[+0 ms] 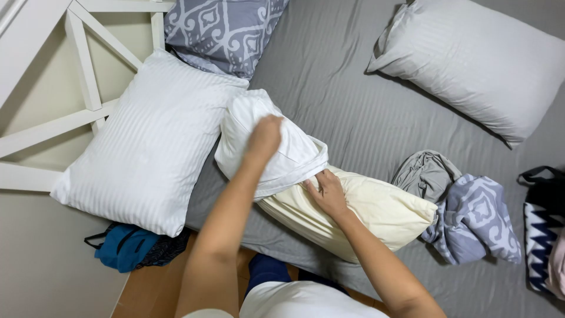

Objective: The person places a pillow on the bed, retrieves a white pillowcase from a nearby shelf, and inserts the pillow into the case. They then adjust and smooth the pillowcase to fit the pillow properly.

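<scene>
Your left hand (264,136) is closed on the white case (272,141) bunched halfway over the cream pillow (376,209) at the bed's (341,88) near edge. Your right hand (327,191) lies flat, fingers spread, at the case's hem; pin the pillow there and pull evenly. No packages or labels show, only a zigzag bag (541,235) far right.
</scene>
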